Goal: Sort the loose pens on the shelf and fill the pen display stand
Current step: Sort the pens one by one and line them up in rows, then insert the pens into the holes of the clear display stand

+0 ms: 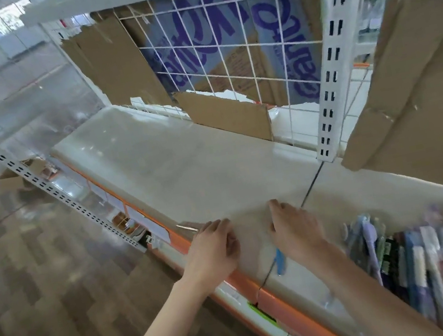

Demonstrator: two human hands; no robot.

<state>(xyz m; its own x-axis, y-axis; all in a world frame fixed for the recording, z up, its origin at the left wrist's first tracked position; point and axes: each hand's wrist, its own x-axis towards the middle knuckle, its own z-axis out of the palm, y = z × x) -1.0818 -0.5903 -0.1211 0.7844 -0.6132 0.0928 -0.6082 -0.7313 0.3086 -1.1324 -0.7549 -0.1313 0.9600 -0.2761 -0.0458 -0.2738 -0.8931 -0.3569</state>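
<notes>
Head view, looking down along a white shelf with an orange front edge. Both hands are resting near the front of the shelf surface. The left hand is lying at the shelf edge with its fingers curled inward; something thin and silvery is showing just beyond its knuckles, but motion blur is making it impossible to tell whether the fingers are holding it or holding nothing. The right hand is lying palm down on the shelf with its fingers extended forward and relaxed, gripping nothing. A blue pen is lying on the shelf just beside the right wrist, on the side toward the left hand, and is partly overlapping the dark seam that is running across the shelf; whether the wrist is touching it cannot be told. Packaged pens in blue, purple and pale wrappers are lying in a dense group at the right end of the shelf, near the right forearm. A torn cardboard panel is leaning against the wire grid at the back, and a large cardboard box is standing at upper right beside a slotted white upright.
</notes>
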